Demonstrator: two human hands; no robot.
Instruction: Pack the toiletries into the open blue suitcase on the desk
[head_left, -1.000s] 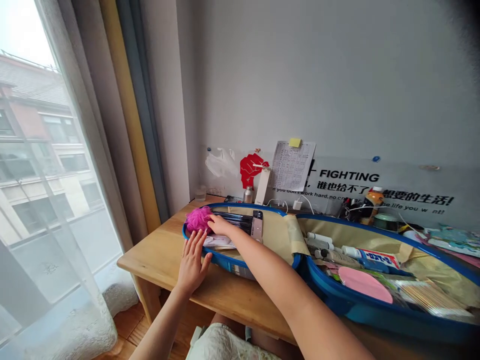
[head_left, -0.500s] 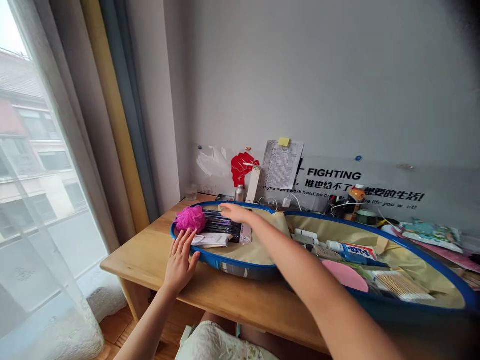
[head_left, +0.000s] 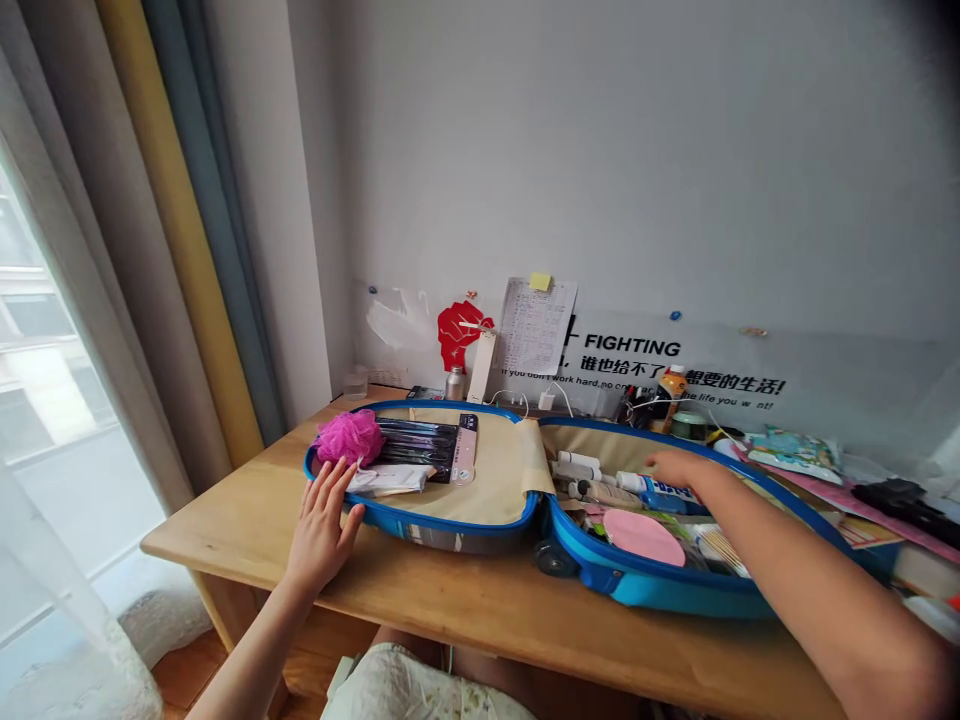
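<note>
An open blue hard-shell suitcase [head_left: 450, 522] with a beige lining lies on the wooden desk. My left hand [head_left: 324, 525] rests with fingers spread on the near left rim, beside a pink bath puff [head_left: 350, 438] and a white packet [head_left: 391, 478]. Past these lies a flat pack of dark, slim items [head_left: 416, 447] with a pink card end [head_left: 466, 450]. Over the right half hovers my right hand [head_left: 679, 470], its fingers pointing left and partly hidden, just above a toothpaste tube [head_left: 664, 492]. Nothing shows in its grasp.
White bottles [head_left: 577, 465], a pink oval item [head_left: 643, 538] and cotton swabs [head_left: 720, 548] fill the right half. Behind stand an orange-capped bottle [head_left: 671, 390], a metal bottle [head_left: 455, 384] and white cables. Curtains [head_left: 169, 200] hang at the left.
My right hand has moved from the dark pack in the left half across to the toothpaste in the right half. My left hand stays at the rim. The view has turned slightly right.
</note>
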